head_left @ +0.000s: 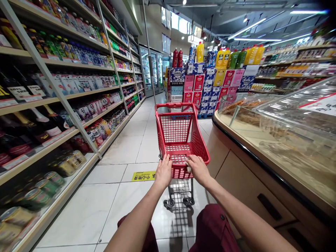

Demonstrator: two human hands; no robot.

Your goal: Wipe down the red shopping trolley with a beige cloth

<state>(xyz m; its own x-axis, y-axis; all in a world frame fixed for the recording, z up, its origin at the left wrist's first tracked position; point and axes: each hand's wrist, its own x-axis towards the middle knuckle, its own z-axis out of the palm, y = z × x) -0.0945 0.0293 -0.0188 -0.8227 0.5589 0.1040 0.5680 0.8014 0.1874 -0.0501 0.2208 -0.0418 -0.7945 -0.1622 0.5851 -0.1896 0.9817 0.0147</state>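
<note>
A small red plastic shopping cart stands in front of me on black casters. Its basket is bare inside, with grid walls. My left hand rests on the left part of the near rim, fingers reaching over it and thumb near the edge. On the right part of that rim, my right hand is closed with the fingers curled. A small crumpled whitish thing shows under its fingers; I cannot tell what it is. The undersides of both hands are hidden.
Shelves of drinks line the left side. A counter with clear-covered food curves along the right, close to the cart. Stacked drink cartons stand ahead. A yellow floor sticker lies left of the cart on pale tiles.
</note>
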